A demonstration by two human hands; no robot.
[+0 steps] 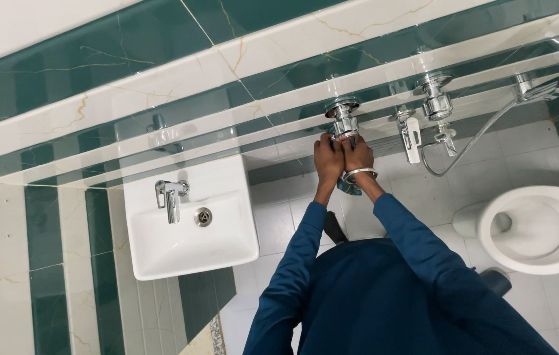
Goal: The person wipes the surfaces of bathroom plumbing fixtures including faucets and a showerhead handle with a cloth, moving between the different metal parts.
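A chrome wall tap [343, 117] sticks out of the green and cream striped tile wall. Both my hands are closed around its lower part, side by side and touching. My left hand [327, 158] grips it from the left. My right hand [359, 155], with a metal bangle [359, 173] on the wrist, grips it from the right. A dark piece [350, 189] shows just below the hands; what it is cannot be told. Both arms are in dark blue sleeves.
A white washbasin [161, 253] with a chrome faucet [172, 197] hangs on the wall to the left. To the right are a lever tap [411, 137], another chrome valve [437, 102], a hose [473, 141] and a white toilet bowl [537, 230]. The floor is white tile.
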